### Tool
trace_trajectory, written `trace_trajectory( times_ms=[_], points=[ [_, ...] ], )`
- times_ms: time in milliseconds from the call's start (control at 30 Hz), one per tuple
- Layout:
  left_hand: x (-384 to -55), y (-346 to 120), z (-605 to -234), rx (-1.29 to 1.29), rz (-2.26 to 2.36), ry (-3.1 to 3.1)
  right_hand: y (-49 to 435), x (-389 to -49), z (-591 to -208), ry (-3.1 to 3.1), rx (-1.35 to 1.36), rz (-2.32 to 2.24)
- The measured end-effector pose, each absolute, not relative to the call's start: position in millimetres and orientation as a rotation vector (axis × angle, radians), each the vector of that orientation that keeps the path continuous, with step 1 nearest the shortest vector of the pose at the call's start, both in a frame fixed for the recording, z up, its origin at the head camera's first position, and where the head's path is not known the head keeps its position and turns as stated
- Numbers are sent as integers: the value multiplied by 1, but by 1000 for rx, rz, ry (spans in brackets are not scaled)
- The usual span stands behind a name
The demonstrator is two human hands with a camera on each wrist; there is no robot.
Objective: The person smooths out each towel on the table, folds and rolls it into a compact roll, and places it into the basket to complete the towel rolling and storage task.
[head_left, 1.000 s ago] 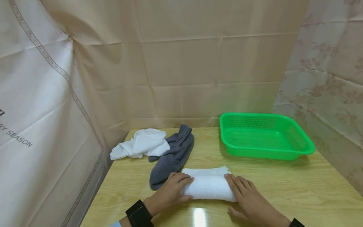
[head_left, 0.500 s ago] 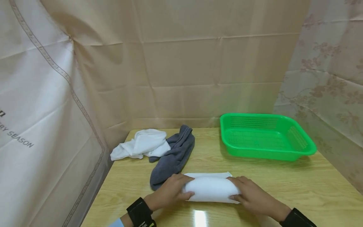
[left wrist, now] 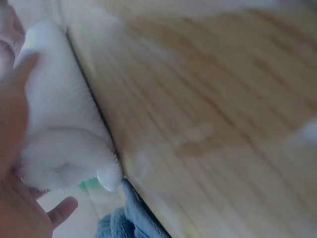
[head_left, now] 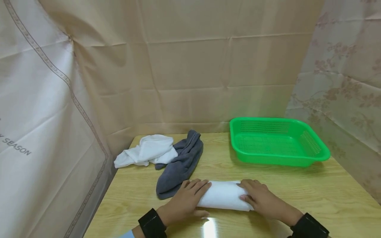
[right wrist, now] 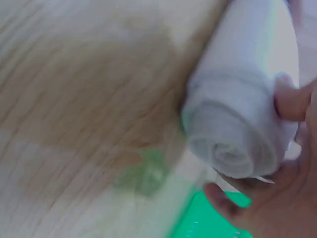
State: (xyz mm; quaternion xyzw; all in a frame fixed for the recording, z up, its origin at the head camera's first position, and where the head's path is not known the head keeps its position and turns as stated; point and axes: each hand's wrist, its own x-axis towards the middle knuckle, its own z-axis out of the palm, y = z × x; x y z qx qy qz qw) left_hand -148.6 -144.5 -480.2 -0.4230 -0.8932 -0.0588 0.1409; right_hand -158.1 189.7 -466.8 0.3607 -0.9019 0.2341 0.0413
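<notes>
A white towel (head_left: 224, 196), rolled into a thick cylinder, lies on the table between both hands. My left hand (head_left: 187, 200) rests its fingers over the roll's left end, its thumb stretched out below the near side in the head view. At the other end my right hand (head_left: 262, 200) grips the roll, thumb on the near side and fingers over the top. The right wrist view shows the towel's (right wrist: 233, 134) spiral end, with the right thumb (right wrist: 292, 101) pressed to its side. Beside the left hand lies a crumpled dark grey cloth (head_left: 181, 165).
A crumpled white cloth (head_left: 150, 150) lies at the back left, touching the grey one. At the back right stands a green plastic basket (head_left: 276, 160) with perforated walls. Cloth curtains (head_left: 190, 66) enclose the wooden table (head_left: 297, 185) behind and at the sides.
The towel's flat flap on the far side has been rolled up into the cylinder. My left fingers have shifted onto the top of the roll, and its thumb has come off the near side.
</notes>
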Motion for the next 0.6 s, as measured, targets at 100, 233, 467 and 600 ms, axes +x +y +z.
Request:
trace_trajectory(
  times_ms=[100,233,467,600],
  points=[
    [-151,-141,-483,-1182,-87,-2570,183,-151,-471,-2681,1027,444],
    [-155,-140,-482,-1153,-72,-2584,175,-144,-477,-2602,1030,322],
    [-160,-137,-482,-1152,-141,-2629,171,-146,-493,-2684,972,389],
    [-166,-137,-482,-1156,-231,-2675,170,-153,-496,-2676,974,432]
  ],
)
